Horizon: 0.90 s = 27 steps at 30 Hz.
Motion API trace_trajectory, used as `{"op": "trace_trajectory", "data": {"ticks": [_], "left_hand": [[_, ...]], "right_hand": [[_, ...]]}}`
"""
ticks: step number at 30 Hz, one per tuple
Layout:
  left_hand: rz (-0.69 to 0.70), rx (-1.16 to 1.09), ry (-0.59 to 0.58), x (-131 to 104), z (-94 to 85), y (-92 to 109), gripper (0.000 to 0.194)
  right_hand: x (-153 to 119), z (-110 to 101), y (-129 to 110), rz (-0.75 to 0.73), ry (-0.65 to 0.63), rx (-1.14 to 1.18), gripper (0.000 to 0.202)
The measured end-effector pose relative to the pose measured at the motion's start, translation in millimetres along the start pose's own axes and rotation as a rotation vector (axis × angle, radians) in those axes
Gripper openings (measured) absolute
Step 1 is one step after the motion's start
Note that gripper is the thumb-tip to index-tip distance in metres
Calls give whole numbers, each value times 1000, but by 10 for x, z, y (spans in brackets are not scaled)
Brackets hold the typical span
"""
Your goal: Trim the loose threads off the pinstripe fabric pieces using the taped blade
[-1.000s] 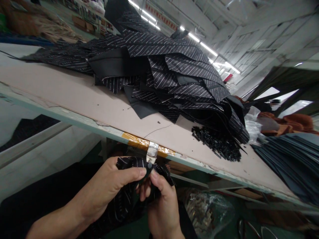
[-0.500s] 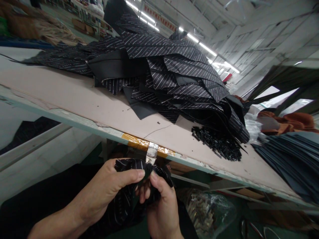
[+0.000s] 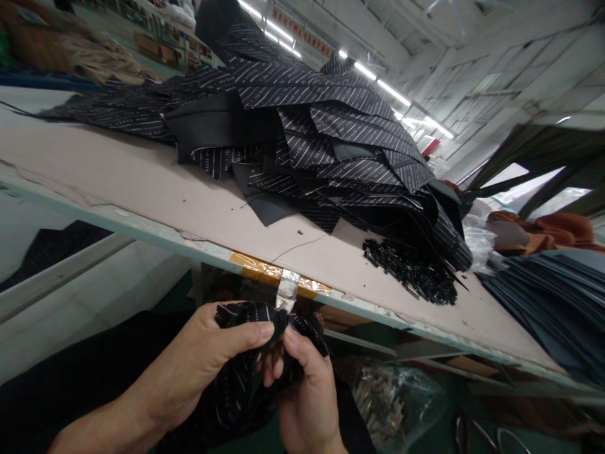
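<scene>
Pinched between both my hands is a dark striped piece of fabric (image 3: 243,313), bunched up just below the table edge. My left hand (image 3: 205,362) grips its left side, thumb on top pointing right. My right hand (image 3: 309,384) holds its right side, thumb tip up close to the left thumb. Between the thumbs, the cloth meets the lower end of a small metal bracket (image 3: 287,291) fixed to the edge with brown tape (image 3: 258,267). What the curled fingers do beneath the cloth is partly hidden.
On the table (image 3: 142,189) lies a large heap of striped fabric pieces (image 3: 302,139). Right of it sit a pile of small black parts (image 3: 411,274) and a stack of dark blue-grey panels (image 3: 548,302). Below the table is a clear plastic bag (image 3: 392,403) of small pieces.
</scene>
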<state>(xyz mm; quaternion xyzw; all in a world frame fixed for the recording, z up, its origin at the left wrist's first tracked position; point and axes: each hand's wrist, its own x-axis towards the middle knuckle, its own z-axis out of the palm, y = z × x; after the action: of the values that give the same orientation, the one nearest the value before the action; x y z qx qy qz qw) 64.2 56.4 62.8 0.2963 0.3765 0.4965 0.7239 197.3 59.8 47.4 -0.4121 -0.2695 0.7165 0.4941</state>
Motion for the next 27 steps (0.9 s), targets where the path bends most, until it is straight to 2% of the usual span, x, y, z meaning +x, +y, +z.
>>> {"op": "trace_trajectory", "data": {"ticks": [13, 18, 22, 27], "left_hand": [[52, 160, 33, 7, 0, 40, 28], [71, 243, 69, 65, -62, 1, 29], [31, 297, 109, 41, -141, -14, 31], [11, 285, 146, -25, -224, -15, 34]], "right_hand": [[22, -6, 12, -21, -4, -2, 42], [80, 14, -5, -32, 12, 10, 41], [43, -91, -19, -85, 7, -80, 33], [-78, -316, -72, -211, 75, -344, 30]]}}
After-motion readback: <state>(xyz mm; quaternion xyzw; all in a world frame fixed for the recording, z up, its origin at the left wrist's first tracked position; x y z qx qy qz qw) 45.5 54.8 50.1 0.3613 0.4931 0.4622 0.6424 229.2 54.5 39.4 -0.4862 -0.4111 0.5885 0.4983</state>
